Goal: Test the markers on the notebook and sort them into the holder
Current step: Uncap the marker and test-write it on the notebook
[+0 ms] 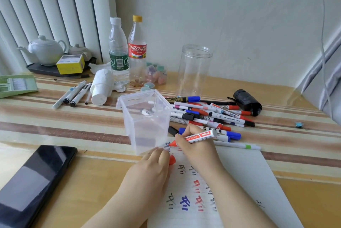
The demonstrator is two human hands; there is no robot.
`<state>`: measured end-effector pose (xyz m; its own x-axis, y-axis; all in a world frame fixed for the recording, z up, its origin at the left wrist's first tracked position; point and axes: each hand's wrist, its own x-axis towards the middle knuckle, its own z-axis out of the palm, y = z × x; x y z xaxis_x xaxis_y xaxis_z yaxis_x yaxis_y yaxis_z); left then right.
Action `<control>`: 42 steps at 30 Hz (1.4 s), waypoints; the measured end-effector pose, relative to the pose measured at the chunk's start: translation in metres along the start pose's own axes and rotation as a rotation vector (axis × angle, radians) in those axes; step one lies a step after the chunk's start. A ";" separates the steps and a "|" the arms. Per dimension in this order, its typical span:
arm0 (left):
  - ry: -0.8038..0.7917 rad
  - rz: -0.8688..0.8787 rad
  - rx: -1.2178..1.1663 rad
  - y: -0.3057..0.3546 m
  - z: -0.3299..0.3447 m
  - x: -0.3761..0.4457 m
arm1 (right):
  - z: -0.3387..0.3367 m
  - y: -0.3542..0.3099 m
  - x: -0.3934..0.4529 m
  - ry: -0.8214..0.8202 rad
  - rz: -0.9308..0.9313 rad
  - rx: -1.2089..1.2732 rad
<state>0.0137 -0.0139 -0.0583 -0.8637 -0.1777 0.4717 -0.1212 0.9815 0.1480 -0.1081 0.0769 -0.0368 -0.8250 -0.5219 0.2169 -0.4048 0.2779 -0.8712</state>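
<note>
My right grip [191,141] pinches an uncapped red marker [198,136], its tip on the notebook [239,178]; my left grip [151,168] holds its red cap [172,159]. I judge we're early: few markers sit in the holder [145,117], and a pile of markers [212,115] waits mid-bench.

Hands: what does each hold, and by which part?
Right hand grips the red marker near its tip end. Left hand pinches its red cap by the upper end.

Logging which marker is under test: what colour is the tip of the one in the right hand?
Red, seen in the head view: the marker tip matches the red cap.
</note>
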 end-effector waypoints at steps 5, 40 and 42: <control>0.015 0.017 0.020 0.001 0.002 -0.001 | -0.004 -0.001 0.000 0.047 -0.009 0.038; -0.012 -0.021 0.023 0.002 0.001 -0.001 | -0.006 0.002 -0.001 0.054 -0.002 -0.002; -0.006 -0.017 0.015 0.001 0.001 -0.002 | -0.008 0.001 -0.002 0.081 0.034 0.074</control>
<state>0.0144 -0.0127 -0.0601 -0.8642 -0.1941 0.4641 -0.1431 0.9793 0.1431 -0.1102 0.0844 -0.0347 -0.8682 -0.4451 0.2192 -0.3484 0.2325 -0.9081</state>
